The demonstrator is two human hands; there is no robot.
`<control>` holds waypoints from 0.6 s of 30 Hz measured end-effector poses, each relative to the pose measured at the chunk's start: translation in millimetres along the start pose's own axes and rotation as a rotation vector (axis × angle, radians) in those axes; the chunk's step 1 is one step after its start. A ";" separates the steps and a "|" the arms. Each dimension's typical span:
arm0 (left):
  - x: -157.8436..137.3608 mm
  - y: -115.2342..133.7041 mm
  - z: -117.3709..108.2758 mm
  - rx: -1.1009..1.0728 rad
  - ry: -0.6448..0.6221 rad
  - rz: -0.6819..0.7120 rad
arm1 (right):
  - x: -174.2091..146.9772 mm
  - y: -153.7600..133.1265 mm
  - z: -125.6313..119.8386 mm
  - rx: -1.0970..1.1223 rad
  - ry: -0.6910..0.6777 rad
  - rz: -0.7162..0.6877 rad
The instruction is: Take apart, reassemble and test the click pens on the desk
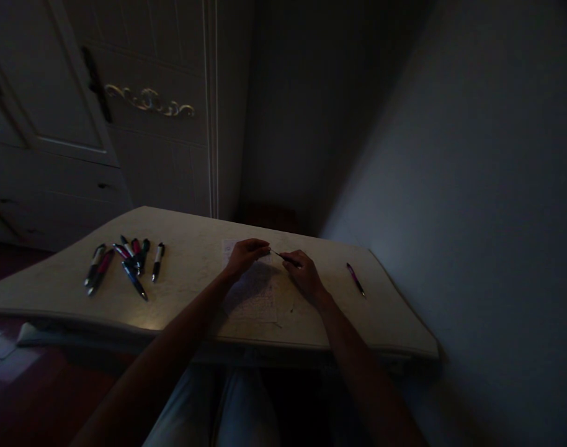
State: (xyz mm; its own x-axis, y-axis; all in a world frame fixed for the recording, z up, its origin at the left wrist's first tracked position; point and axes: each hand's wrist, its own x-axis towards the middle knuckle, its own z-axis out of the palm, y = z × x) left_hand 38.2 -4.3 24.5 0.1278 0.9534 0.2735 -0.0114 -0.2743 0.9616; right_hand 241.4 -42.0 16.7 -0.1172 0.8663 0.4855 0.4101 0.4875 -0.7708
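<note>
My right hand (306, 274) is closed round a dark pen (289, 259), its front end pointing left. A thin pale piece, perhaps a refill, sticks out of that end. My left hand (245, 257) pinches at the tip of this thin piece. What lies between those fingertips is too small to make out. Both hands are above a sheet of paper (250, 301) covered in fine writing or print. A tiny dark part (291, 307) rests on the table beside the paper.
Several pens (133, 253) lie in a loose pile at the left of the pale table (185, 304). One purple pen (356, 280) is by itself on the right. A wall (488, 223) rises at the right, and a cabinet (162, 155) stands behind on the left.
</note>
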 end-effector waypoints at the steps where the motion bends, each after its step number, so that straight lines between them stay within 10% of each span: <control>1: -0.1 0.7 0.2 0.025 0.001 0.004 | -0.1 -0.2 0.1 0.001 0.002 0.000; 18: -0.1 0.2 1.2 0.091 -0.064 0.053 | 0.4 4.3 -1.7 -0.031 -0.007 -0.023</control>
State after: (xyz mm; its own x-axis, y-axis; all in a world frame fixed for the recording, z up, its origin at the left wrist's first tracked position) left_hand 39.4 -4.6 24.7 0.1927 0.9280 0.3188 0.0697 -0.3370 0.9389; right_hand 244.6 -39.8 14.3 -0.1328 0.8558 0.5000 0.4350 0.5036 -0.7465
